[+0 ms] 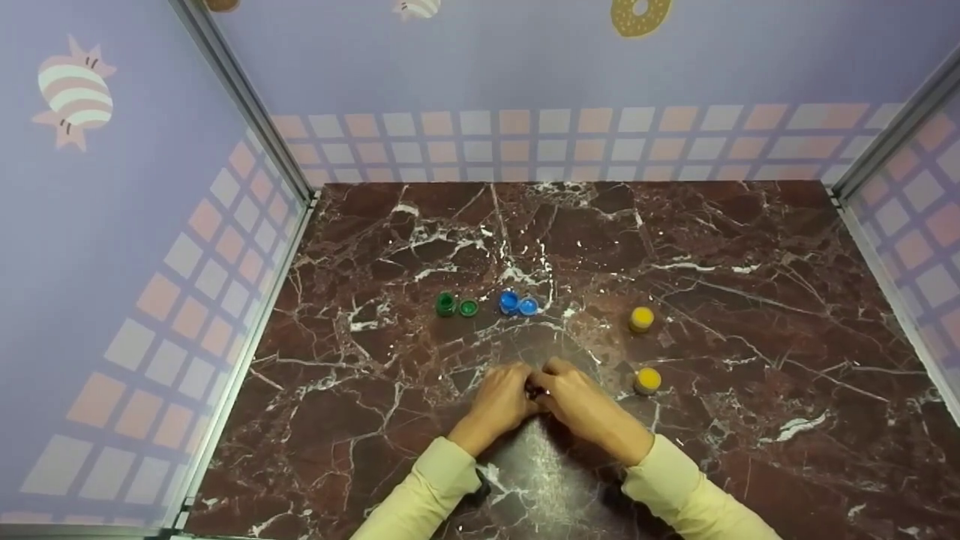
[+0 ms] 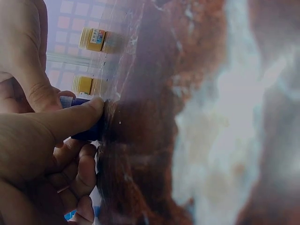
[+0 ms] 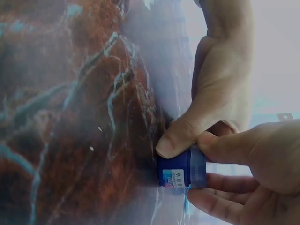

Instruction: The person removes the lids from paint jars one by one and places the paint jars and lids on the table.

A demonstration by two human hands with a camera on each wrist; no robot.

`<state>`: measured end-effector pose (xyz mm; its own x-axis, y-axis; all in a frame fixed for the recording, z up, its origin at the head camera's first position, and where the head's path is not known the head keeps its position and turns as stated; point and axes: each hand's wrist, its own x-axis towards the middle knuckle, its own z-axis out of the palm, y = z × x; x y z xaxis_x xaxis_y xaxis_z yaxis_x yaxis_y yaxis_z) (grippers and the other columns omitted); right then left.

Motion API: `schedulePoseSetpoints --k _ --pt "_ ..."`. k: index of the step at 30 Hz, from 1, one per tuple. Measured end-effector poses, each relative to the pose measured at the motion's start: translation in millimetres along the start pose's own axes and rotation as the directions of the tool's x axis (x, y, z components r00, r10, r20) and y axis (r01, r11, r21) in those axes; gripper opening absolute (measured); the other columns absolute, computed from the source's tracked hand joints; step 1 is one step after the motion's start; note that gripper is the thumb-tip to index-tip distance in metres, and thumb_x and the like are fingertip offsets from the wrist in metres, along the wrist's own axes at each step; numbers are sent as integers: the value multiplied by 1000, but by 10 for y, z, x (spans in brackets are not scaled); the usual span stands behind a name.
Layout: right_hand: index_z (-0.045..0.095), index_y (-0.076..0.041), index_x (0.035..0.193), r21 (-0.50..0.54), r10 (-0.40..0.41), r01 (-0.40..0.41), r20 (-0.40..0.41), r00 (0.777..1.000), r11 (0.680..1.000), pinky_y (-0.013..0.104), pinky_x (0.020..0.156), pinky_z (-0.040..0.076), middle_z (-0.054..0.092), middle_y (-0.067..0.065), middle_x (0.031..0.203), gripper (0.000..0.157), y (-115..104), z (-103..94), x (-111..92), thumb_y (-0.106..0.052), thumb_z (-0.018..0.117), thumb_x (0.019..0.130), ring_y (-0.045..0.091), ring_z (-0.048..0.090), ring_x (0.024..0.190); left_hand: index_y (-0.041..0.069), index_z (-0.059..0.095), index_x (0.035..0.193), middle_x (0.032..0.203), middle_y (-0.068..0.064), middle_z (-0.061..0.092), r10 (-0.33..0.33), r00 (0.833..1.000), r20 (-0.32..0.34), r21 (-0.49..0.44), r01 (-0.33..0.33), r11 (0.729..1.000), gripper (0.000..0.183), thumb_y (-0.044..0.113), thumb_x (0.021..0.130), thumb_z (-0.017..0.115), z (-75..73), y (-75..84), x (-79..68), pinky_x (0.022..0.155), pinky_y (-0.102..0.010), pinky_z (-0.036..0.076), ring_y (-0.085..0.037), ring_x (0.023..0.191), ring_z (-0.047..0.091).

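Between both hands stands a small dark blue paint jar with a white label, its base at the tabletop. My left hand holds the jar's body, the thumb laid low along its side. From the other side, the fingers and thumb of my right hand pinch the jar's ribbed lid. In the head view the hands cover most of this jar. Beyond them are a green paint jar with a green lid beside it, and a brighter blue jar with its lid.
Two yellow paint jars stand to the right, a farther one and a nearer one. The dark red marbled tabletop is bordered by printed panels at the left, back and right.
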<state>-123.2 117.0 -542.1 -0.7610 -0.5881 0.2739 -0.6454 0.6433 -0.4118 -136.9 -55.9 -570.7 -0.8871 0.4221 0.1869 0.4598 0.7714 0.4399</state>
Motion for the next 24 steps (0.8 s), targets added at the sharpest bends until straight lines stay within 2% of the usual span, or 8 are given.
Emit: schedulePoseSetpoints --k 6,9,14,18,24 --pt "76 -4 100 -26 -80 81 40 996 996 39 85 57 68 9 104 22 25 -27 5 6 76 80 26 64 95 11 67 87 84 -1 67 -20 1000 17 -2 20 1000 36 33 73 92 -6 11 4 85 -43 51 -25 83 68" --pt "76 -5 99 -31 -104 106 58 993 994 39 90 56 69 8 107 23 27 -42 -2 7 76 79 25 63 97 11 69 91 86 -2 69 -27 999 21 -14 27 1000 36 32 73 92 -9 14 3 87 -43 51 -25 87 69" --pt "76 -7 94 -18 -138 140 73 988 990 37 92 55 70 5 106 25 36 -42 -17 12 73 77 22 62 97 12 68 87 84 -1 68 -32 999 24 -31 33 999 36 33 72 93 0 4 -3 87 -43 51 -24 86 69" --pt "76 -7 93 -6 -175 176 47 983 984 34 88 55 71 5 107 29 65 -25 -31 15 70 75 21 62 98 13 66 84 82 0 67 -33 999 27 -21 33 999 36 32 72 93 -5 6 -2 86 -42 51 -23 84 68" --pt "77 -6 94 34 -227 227 -17 974 973 37 89 53 73 5 106 27 126 -6 -42 11 74 75 23 62 98 12 67 86 85 -1 68 -44 998 38 -25 45 999 34 33 74 92 -19 16 1 87 -43 50 -25 86 68"
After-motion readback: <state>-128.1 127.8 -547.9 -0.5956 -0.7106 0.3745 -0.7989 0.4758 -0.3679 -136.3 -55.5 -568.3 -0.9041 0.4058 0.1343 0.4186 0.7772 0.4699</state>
